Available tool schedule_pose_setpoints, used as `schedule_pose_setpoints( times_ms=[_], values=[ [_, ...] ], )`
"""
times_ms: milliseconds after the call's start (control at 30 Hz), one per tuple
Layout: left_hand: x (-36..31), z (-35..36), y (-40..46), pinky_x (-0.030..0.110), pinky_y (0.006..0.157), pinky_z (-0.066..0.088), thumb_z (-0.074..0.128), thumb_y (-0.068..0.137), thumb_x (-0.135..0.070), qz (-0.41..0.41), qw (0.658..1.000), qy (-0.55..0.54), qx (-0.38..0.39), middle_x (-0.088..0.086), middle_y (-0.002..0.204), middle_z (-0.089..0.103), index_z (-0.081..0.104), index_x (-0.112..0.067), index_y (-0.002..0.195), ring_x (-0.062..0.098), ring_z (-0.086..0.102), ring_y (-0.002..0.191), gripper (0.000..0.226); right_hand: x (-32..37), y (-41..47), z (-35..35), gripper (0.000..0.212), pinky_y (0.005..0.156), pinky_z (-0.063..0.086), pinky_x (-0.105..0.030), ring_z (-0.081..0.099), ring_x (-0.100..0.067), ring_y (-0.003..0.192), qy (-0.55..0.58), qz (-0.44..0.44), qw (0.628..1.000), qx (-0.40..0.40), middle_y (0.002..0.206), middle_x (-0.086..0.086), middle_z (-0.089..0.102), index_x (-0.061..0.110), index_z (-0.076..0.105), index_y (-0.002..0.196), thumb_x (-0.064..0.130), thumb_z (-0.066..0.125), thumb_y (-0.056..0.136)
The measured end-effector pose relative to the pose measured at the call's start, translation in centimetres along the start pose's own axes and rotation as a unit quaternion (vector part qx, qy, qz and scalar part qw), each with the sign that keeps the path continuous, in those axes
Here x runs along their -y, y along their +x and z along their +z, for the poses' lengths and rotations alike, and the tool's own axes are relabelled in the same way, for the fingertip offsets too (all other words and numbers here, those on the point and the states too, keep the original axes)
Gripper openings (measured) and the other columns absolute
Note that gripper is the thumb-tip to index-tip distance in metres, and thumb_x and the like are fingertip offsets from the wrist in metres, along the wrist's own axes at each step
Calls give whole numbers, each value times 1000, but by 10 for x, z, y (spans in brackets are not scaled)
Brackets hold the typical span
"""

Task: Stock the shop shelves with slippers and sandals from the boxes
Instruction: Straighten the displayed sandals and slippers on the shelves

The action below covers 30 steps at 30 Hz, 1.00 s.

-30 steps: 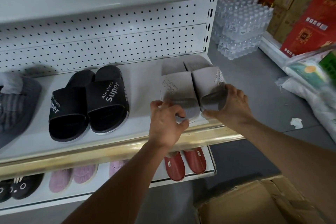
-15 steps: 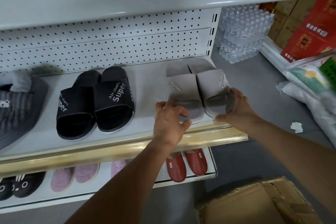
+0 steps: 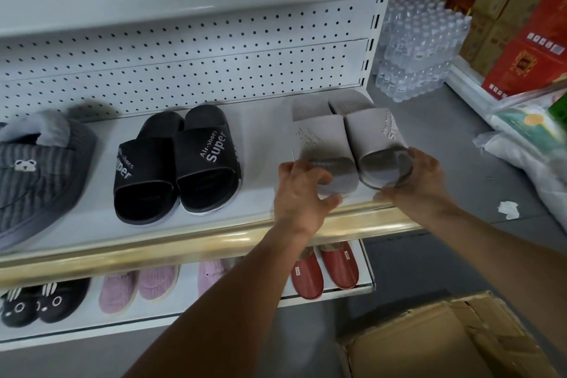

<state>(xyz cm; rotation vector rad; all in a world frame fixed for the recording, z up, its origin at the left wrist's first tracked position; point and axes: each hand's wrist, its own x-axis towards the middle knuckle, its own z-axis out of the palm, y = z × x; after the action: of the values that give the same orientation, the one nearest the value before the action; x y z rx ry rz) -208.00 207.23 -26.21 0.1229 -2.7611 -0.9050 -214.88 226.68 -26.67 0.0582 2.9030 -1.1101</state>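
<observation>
Grey slides (image 3: 346, 144) a touch nearer the black pair (image 3: 178, 163)

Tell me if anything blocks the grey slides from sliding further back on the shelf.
Nothing visible does. The grey slides already lie on the shelf, the left hand and right hand gripping their toe ends. Behind them only the perforated back panel shows; the black slides sit apart to the left.

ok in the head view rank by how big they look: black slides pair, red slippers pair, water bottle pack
1. Black slides, largest.
2. Water bottle pack, though it sits farther from the camera, so its true size may be bigger.
3. Red slippers, smallest, partly hidden by an arm.
</observation>
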Motion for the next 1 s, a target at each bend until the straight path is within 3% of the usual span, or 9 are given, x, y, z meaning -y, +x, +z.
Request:
schedule_pose_setpoints(
  times_ms=[67, 167, 367, 500, 633, 867, 1000],
  values=[
    [8, -9, -10, 24, 90, 40, 76, 78, -37, 18, 999, -17, -27, -7, 114, 58, 68, -27, 109, 15, 40, 116, 34, 11, -19, 2, 89, 107, 35, -44, 31, -30, 130, 8, -70, 996, -62, 142, -9, 31, 16, 32, 139, 6, 78, 63],
    [35, -38, -33, 31, 89, 44, 73, 80, -37, 37, 994, -20, -97, -9, 109, 61, 70, -28, 106, 13, 48, 109, 28, 37, -42, 11, 78, 101, 42, -46, 38, -27, 125, 11, -225, 970, -90, 138, -2, 34, 19, 33, 138, 4, 71, 71],
    [122, -117, -83, 35, 85, 37, 77, 80, -29, -132, 962, 51, -232, -2, 116, 58, 69, -24, 108, 24, 49, 108, 30, 103, -69, 80, 50, 92, 48, -39, 48, -20, 117, 1, -335, 940, 62, 132, -2, 43, 19, 49, 130, 22, 68, 84],
    [166, -153, -89, 31, 90, 31, 75, 81, -32, -187, 966, 91, -155, 8, 129, 50, 67, -20, 121, 32, 39, 119, 42, 145, -86, 128, 57, 93, 44, -29, 50, -21, 120, -4, -304, 945, 120, 143, -2, 34, 27, 46, 137, 31, 68, 84],
    [191, -164, -90, 21, 91, 27, 72, 85, -32, -168, 977, 99, -88, 4, 129, 50, 68, -23, 118, 25, 37, 122, 35, 171, -95, 158, 56, 92, 48, -35, 54, -24, 114, -38, -255, 960, 112, 142, -4, 34, 26, 50, 134, 36, 69, 82],
    [218, -168, -89, 16, 85, 28, 72, 84, -31, -119, 984, 87, -97, -2, 117, 52, 72, -27, 106, 23, 40, 114, 22, 180, -98, 181, 45, 94, 45, -36, 47, -24, 123, -56, -220, 973, 43, 138, -5, 40, 23, 62, 122, 33, 70, 79],
    [227, -169, -90, 29, 90, 42, 73, 83, -32, -90, 988, 73, -101, 1, 119, 52, 72, -27, 109, 26, 41, 115, 26, 177, -105, 187, 48, 96, 45, -33, 50, -24, 120, -38, -212, 976, 28, 140, -4, 37, 24, 58, 126, 34, 68, 81]
  ],
)
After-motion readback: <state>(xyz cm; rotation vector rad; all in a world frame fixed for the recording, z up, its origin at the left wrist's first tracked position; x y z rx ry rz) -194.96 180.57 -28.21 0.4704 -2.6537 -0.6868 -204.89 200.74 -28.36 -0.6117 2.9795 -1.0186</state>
